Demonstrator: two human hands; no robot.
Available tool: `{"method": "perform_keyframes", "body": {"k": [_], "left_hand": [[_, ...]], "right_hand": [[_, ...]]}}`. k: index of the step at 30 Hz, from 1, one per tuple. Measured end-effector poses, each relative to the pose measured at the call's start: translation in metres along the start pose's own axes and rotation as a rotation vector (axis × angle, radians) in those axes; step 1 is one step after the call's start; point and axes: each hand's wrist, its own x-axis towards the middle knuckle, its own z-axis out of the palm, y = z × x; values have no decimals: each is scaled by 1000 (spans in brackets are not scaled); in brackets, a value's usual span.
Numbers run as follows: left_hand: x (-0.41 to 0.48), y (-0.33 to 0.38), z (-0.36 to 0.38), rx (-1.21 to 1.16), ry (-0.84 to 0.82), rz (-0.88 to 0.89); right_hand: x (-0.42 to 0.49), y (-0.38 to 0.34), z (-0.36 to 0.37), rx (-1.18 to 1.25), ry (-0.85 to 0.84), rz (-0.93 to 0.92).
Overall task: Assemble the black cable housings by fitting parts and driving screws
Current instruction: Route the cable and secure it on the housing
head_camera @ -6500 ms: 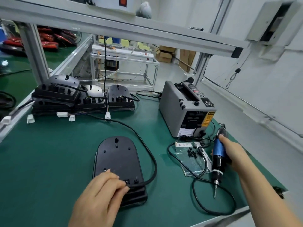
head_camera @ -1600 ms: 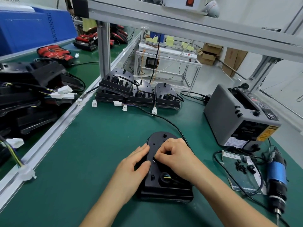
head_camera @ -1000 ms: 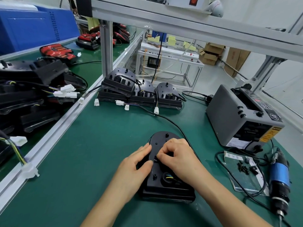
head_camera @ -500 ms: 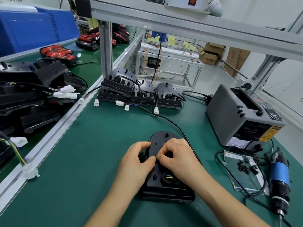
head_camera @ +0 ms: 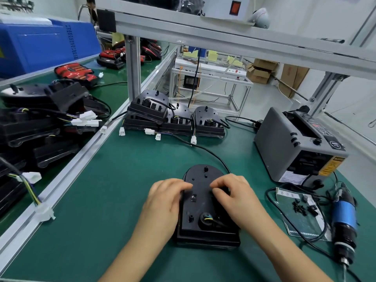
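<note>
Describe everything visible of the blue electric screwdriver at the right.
The electric screwdriver lies on the green mat, bit toward the near edge. Its barrel is blue in the middle, black below, ending in a metal chuck. A black cable leaves its far end. It lies beside the screw bag; nothing holds it.

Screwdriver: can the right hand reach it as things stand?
Probably yes. The screwdriver lies uncovered on the mat right of the housing; only a screw bag and loose cable lie between. The right hand first has to release the housing.
</note>
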Motion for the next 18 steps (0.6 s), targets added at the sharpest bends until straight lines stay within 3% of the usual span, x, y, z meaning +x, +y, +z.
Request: {"method": "perform_keyframes", "body": {"k": [3, 6, 14, 18], "left_hand": [[-7, 2, -7, 344, 63, 243], [-9, 5, -6, 529, 33, 306], [-11, 2, 0, 633, 40, 344], [-13, 0, -1, 635, -13, 298]], "right_hand": [[-14, 17, -2, -58, 90, 28], [-24, 26, 1, -89, 127, 77], [-30, 30, 7, -65, 109, 34], [-23, 41, 0, -178, 161, 178]]}}
